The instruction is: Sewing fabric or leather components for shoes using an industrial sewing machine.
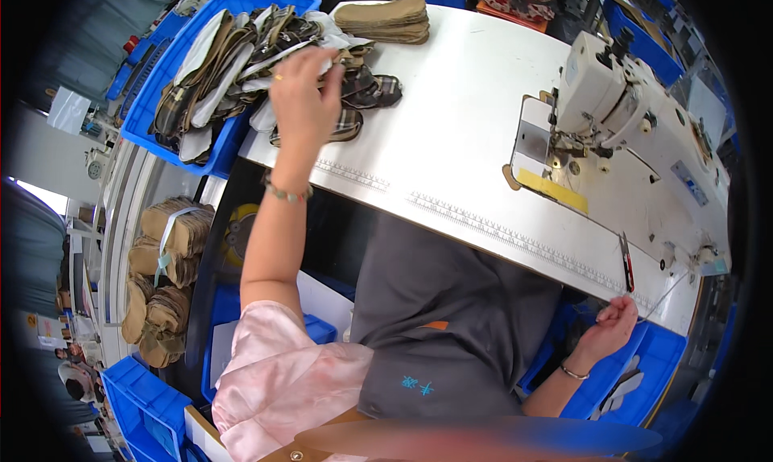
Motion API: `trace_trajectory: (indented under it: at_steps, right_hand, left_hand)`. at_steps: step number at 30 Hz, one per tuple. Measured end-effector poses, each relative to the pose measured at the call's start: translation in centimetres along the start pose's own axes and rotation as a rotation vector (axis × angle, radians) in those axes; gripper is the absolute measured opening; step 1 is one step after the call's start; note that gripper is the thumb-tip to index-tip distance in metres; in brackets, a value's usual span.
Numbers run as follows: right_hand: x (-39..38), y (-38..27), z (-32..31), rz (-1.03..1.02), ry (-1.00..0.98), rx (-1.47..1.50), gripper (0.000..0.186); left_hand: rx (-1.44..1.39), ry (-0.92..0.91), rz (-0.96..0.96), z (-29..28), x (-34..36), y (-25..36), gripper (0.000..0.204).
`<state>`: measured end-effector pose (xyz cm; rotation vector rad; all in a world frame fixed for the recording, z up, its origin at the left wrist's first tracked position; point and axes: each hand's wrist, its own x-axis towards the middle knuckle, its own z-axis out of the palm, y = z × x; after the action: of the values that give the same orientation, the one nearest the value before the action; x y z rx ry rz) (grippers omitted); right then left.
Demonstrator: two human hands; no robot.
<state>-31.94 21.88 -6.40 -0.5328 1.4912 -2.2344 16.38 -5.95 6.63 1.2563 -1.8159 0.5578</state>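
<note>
My left hand (306,92) is over plaid and white fabric pieces at the table's left, fingers curled on something I cannot make out. Beside it are a blue bin (138,124) heaped with layered pieces (201,84), more plaid pieces (374,92) on the white table (459,92), and a stack of tan insole-shaped pieces (386,21). My right hand (616,325) is low at the table's front edge, fingers curled, just below black-and-red snips (627,265); what it holds, if anything, is unclear.
A white sewing machine (596,84) occupies the right of the table. Bundled tan pieces (169,253) stand left of my arm. Blue bins (644,381) sit below the table at right, another (145,398) at lower left. A printed ruler (499,237) runs along the front edge.
</note>
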Motion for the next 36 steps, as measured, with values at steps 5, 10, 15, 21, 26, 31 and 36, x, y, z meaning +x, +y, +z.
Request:
trace_trajectory:
  at_steps: [5,10,15,21,26,31,36]
  right_hand:
    - [-1.0,1.0,7.9,-0.296,-0.401,-0.397,0.024]
    - [-0.6,1.8,9.0,-0.223,-0.477,-0.446,0.018]
    - [-0.4,1.3,8.2,-0.124,-0.512,-0.45,0.018]
    - [-5.5,-1.6,14.6,0.448,-0.765,-0.169,0.037]
    - [-5.5,0.0,16.8,0.5,-0.748,0.012,0.059]
    - [-6.0,-0.3,15.4,0.36,-0.825,0.04,0.064]
    - [-7.6,-1.0,14.8,0.37,-0.867,-0.038,0.062]
  left_hand:
    - [0.622,0.068,-0.089,0.1,3.2,-9.9,0.028]
    - [0.183,0.145,-0.429,-1.5,3.7,-12.6,0.024]
    - [-0.324,0.413,-0.391,-3.7,3.1,-6.6,0.022]
    - [-0.324,0.058,0.154,-4.9,-6.6,9.3,0.037]
    - [-0.734,-0.269,0.409,-4.7,-14.6,17.9,0.025]
    - [-0.827,-0.632,0.26,-4.7,-16.6,19.3,0.048]
    - [-1.029,-0.607,-0.418,-4.3,-15.8,18.6,0.065]
